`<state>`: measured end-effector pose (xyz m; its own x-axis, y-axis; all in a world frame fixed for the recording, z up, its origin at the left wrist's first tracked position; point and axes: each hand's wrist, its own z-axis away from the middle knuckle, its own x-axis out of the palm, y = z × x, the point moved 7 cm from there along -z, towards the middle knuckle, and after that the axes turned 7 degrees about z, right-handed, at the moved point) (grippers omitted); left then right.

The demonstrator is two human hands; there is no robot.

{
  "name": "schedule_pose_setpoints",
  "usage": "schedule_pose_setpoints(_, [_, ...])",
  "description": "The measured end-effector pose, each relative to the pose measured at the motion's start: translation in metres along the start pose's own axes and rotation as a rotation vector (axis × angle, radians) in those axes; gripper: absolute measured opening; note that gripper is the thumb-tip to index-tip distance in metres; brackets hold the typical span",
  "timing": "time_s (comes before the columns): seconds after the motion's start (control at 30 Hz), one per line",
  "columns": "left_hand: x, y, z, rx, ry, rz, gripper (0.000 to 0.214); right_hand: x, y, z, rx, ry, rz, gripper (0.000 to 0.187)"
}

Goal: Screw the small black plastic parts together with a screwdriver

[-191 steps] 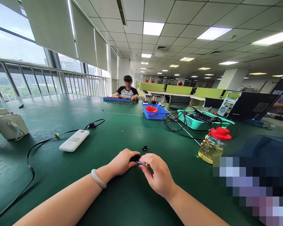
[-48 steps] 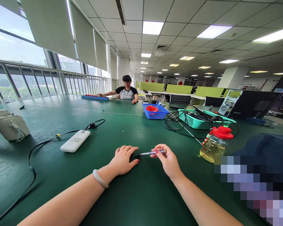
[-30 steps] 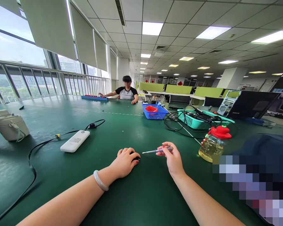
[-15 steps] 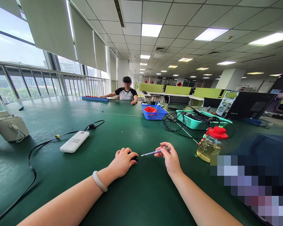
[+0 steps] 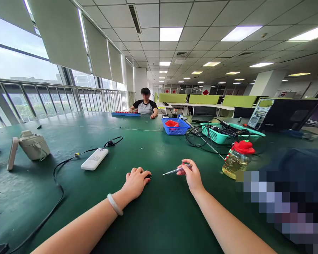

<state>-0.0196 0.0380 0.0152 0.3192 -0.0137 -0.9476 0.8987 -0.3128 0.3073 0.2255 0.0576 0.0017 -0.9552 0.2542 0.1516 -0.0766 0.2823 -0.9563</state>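
Observation:
On the green table, my left hand is closed over a small black object, of which only the front end shows between thumb and fingers. Its kind is hidden by the hand. My right hand grips a slim screwdriver by its translucent handle, thumb and fingers wrapped round it. The metal shaft points left toward the black object, and a gap lies between tip and object. A pale bangle circles my left wrist.
Left: a white power bank, a black strap, a beige bottle and a propped phone. Right: a red-lidded jar, a teal basket of cables, a blue basket. A person sits at the far end.
The camera view has turned a little left, so more of the left table shows. The screwdriver tip is slightly farther from the black object; both hands keep their hold.

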Motion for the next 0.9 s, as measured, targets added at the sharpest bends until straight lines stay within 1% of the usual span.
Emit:
schedule_pose_setpoints(0.07, [-0.005,-0.013,0.012,-0.006,-0.018,-0.010,0.030,-0.002,0.001,0.001,0.001,0.014,0.011,0.045])
schedule_pose_setpoints(0.13, [-0.013,-0.035,0.026,-0.037,-0.025,-0.028,0.031,-0.002,0.002,0.002,-0.001,0.016,0.023,0.044])
schedule_pose_setpoints(0.2, [-0.023,-0.064,0.039,-0.082,-0.014,-0.048,0.032,-0.002,0.002,0.003,-0.004,0.009,0.033,0.043])
schedule_pose_setpoints(0.3, [-0.040,-0.110,0.054,-0.147,0.038,-0.073,0.035,-0.001,0.002,0.003,-0.014,0.000,0.043,0.042])
schedule_pose_setpoints(0.4, [-0.054,-0.152,0.062,-0.229,0.079,-0.095,0.039,-0.001,0.002,0.004,-0.013,0.000,0.054,0.041])
schedule_pose_setpoints(0.5, [-0.063,-0.181,0.063,-0.264,0.091,-0.117,0.042,-0.001,0.003,0.004,0.002,0.007,0.064,0.042])
schedule_pose_setpoints(0.57, [-0.066,-0.192,0.062,-0.273,0.106,-0.131,0.044,-0.001,0.002,0.005,0.009,0.009,0.066,0.043])
schedule_pose_setpoints(0.67, [-0.069,-0.199,0.059,-0.276,0.131,-0.132,0.046,0.000,0.002,0.005,0.013,0.000,0.067,0.043])
schedule_pose_setpoints(0.8, [-0.073,-0.198,0.058,-0.278,0.162,-0.088,0.047,0.001,0.001,0.006,0.008,-0.013,0.070,0.042])
schedule_pose_setpoints(0.9, [-0.079,-0.196,0.060,-0.301,0.192,-0.015,0.047,0.002,0.000,0.006,0.003,-0.018,0.066,0.042])
